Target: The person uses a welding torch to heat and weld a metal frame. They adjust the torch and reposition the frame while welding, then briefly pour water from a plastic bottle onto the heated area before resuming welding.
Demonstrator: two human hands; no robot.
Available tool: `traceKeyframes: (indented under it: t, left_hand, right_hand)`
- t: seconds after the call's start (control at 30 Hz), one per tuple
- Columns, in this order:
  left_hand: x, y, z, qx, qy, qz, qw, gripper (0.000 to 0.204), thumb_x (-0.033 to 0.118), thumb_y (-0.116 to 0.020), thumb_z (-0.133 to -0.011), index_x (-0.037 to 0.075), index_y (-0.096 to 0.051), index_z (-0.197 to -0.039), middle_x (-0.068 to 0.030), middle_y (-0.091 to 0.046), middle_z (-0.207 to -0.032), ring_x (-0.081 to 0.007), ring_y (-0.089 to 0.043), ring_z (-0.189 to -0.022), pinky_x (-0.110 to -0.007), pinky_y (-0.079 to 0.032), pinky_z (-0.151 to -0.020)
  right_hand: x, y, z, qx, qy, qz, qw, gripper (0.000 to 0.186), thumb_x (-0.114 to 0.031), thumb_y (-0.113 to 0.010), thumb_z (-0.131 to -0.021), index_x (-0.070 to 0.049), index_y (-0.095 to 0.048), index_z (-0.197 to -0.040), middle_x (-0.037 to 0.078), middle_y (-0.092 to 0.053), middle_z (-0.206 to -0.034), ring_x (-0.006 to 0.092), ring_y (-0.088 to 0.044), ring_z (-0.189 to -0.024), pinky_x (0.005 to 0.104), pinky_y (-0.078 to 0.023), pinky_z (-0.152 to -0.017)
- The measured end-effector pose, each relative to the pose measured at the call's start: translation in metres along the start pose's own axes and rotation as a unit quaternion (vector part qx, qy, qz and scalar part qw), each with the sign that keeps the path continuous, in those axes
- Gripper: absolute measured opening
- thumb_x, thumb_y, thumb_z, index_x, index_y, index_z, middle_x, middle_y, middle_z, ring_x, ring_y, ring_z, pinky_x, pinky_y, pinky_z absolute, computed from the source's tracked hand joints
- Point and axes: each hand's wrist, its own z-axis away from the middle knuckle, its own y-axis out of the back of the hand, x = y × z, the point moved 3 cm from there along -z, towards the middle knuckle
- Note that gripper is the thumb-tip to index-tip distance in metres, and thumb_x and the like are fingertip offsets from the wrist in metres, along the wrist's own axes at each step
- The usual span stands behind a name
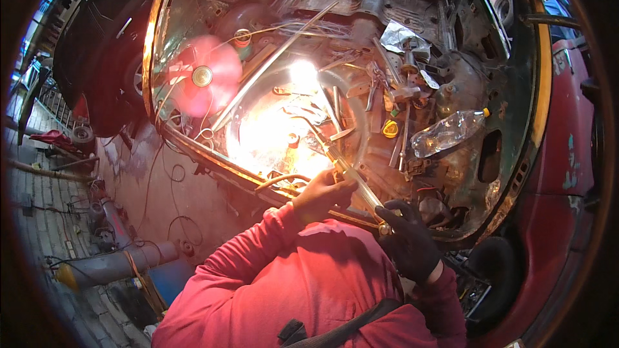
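A gas torch [362, 187] with a metal handle lies slantwise across both my hands, its thin neck reaching up and left toward a bright glare. My bare left hand [322, 194] has its fingers closed around the handle's front part. At the rear end, by the brass fittings, my black-gloved right hand [407, 235] is closed on the same torch. White glare washes out much of the round recess [353, 100] in the rusty car body, so the torch's tip is hard to make out. A hammer [340, 133] lies at that recess's right side.
Right of the recess are pliers [373, 84], a yellow tape roll [390, 129] and a clear plastic bottle [449, 133]. A pink disc [205, 76] and long metal strip [274, 64] sit left. A grey cylinder [119, 264] lies lower left; a red vehicle panel [561, 154] stands right.
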Motion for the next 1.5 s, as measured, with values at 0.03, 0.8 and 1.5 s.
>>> traceKeyframes:
  t: [0.03,0.8,1.5]
  left_hand:
    - [-0.004,-0.001,-0.004,-0.006,-0.002,-0.006,1.0,0.027,0.031,-0.065,-0.106,0.007,-0.063,-0.095,-0.0009,-0.06,-0.074,-0.0095,-0.058,-0.065,-0.028,-0.048,-0.06]
    - [0.035,-0.019,-0.023,0.063,0.023,-0.239,0.969,0.024,0.031,-0.076,-0.101,0.007,-0.071,-0.105,0.0005,-0.063,-0.074,-0.0071,-0.059,-0.069,-0.027,-0.049,-0.062]
    - [0.016,-0.058,-0.005,-0.069,-0.364,-0.435,0.821,0.054,0.039,-0.087,-0.087,0.018,-0.074,-0.134,-0.0063,-0.069,-0.092,-0.0244,-0.072,-0.079,-0.039,-0.055,-0.067]
  right_hand:
    - [-0.001,-0.001,-0.003,0.001,0.02,0.032,0.999,0.07,-0.007,-0.079,-0.088,-0.007,-0.054,-0.153,0.022,-0.06,-0.137,0.0396,-0.058,-0.126,0.0488,-0.047,-0.109]
    - [0.041,-0.002,0.009,0.115,-0.076,-0.013,0.99,0.029,-0.018,-0.057,-0.106,0.0,-0.066,-0.128,0.016,-0.069,-0.117,0.024,-0.069,-0.098,0.04,-0.055,-0.08]
    - [0.04,0.006,-0.017,0.158,-0.166,-0.1,0.968,0.047,-0.035,-0.042,-0.117,0.003,-0.066,-0.132,0.019,-0.071,-0.116,0.0276,-0.069,-0.104,0.0407,-0.054,-0.091]
